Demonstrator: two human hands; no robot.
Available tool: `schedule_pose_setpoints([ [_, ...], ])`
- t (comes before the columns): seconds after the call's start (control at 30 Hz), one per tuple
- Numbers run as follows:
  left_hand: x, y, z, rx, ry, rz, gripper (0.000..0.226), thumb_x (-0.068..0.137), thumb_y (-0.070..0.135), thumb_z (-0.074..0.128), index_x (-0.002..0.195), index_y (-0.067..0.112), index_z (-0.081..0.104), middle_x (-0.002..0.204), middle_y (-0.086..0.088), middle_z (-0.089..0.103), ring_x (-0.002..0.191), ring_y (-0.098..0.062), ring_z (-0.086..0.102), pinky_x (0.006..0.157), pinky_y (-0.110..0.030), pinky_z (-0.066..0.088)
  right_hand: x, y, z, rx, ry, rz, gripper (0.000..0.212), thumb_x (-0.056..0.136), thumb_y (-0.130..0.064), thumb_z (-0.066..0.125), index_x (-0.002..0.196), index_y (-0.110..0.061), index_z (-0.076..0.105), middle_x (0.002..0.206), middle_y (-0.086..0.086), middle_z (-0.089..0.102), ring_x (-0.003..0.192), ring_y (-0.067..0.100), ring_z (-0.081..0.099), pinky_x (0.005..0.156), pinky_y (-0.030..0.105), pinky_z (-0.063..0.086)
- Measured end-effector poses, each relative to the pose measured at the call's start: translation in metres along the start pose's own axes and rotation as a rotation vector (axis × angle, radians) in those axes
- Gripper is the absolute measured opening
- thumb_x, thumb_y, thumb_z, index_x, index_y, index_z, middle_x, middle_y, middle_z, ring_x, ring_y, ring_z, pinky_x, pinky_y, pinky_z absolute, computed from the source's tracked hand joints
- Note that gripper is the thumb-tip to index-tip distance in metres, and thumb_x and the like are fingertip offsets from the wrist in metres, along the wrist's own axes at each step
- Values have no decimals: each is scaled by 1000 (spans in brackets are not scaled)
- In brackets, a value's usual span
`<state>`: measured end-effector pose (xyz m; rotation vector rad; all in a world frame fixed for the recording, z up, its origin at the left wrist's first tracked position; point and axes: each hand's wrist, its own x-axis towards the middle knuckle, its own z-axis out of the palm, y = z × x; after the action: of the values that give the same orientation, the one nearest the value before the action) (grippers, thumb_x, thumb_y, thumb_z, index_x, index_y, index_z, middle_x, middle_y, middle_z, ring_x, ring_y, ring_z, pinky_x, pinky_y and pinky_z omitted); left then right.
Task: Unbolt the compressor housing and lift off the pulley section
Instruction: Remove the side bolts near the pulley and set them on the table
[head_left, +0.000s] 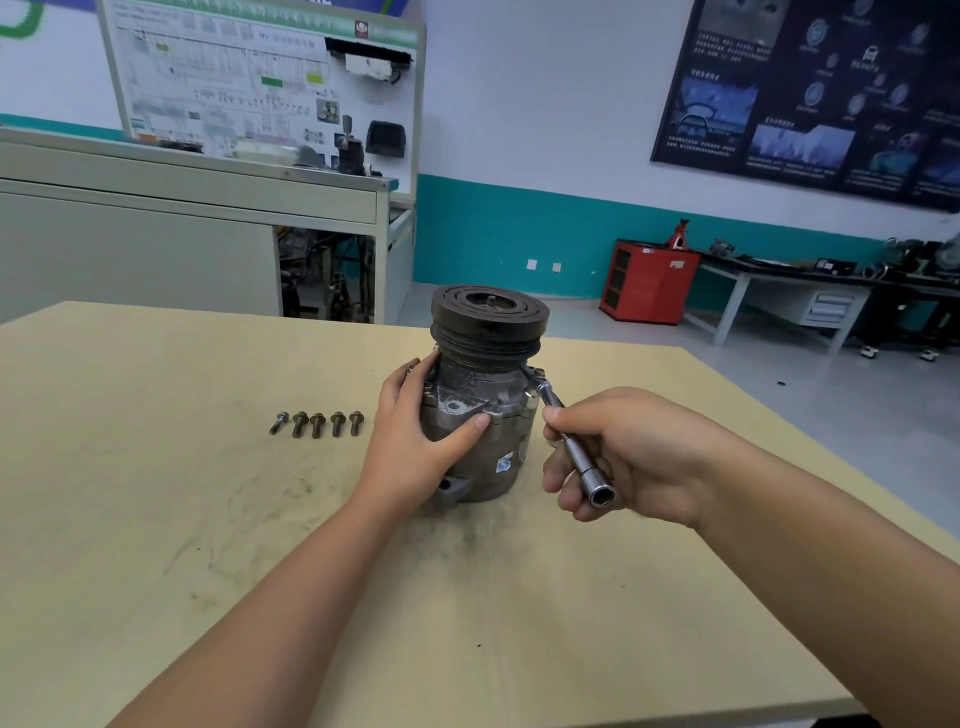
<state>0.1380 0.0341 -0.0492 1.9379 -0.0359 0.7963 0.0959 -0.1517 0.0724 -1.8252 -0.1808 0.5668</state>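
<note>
A grey compressor (480, 415) stands upright on the wooden table (208, 519), its dark grooved pulley (488, 317) on top. My left hand (415, 441) grips the housing's left side, thumb across the front. My right hand (623, 457) holds a chrome socket wrench (576, 452) whose far end sits at a bolt on the housing's upper right flange. Several removed bolts (317, 423) lie in a row to the left of the compressor.
The table's far edge runs just behind the compressor, and its right edge slants off beside my right forearm. Beyond stand a grey cabinet (182, 228), a red tool cabinet (649, 280) and a workbench (805, 291).
</note>
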Motion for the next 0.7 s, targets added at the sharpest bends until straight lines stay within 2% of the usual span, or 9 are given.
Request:
schedule_pose_setpoints([
  [0.33,1,2,-1,23,-7,-5,80,76,44,73,145,31,34,144,5,34,130,-4,34,103,-17,26,6,4,0,133,-27,50,23,101,-22,40,82,-10,45,55,14,65,37,19,59,35,18,43],
  [0.7,0,3,-1,20,-10,-11,79,78,42,74,145,30,34,144,4,34,131,-6,35,107,-22,29,12,-16,-9,211,-73,106,22,98,-20,44,80,-8,50,49,9,61,30,10,53,27,15,39],
])
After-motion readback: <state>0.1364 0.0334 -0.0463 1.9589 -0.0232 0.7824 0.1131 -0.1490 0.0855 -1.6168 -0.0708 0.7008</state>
